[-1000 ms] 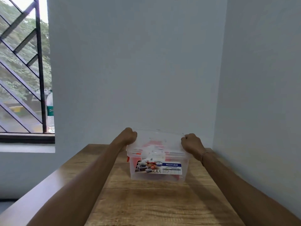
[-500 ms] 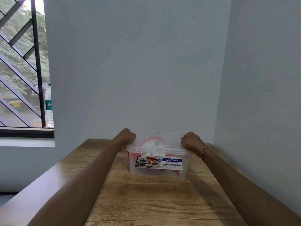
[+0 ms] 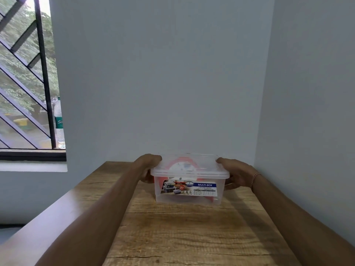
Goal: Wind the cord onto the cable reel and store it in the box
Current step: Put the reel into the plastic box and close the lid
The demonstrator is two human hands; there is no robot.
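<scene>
A clear plastic box [image 3: 189, 198] with a blue "MULTI-BOX" label stands on the wooden table [image 3: 184, 237] near the far wall. Its clear lid [image 3: 207, 170] sits on top. Through the plastic I see the red and white cable reel [image 3: 181, 166] inside; the cord itself cannot be made out. My left hand [image 3: 148, 167] grips the box's left end at the lid rim. My right hand [image 3: 235, 174] holds the right end, fingers wrapped under the rim.
Grey walls close in behind and to the right of the table. A barred window [image 3: 25, 83] is at the left, with a plastic bottle [image 3: 59, 123] on its sill. The table's left edge drops off to the floor.
Both hands have slid from pressing on the lid's top corners down to the box's sides. The box has stayed in place.
</scene>
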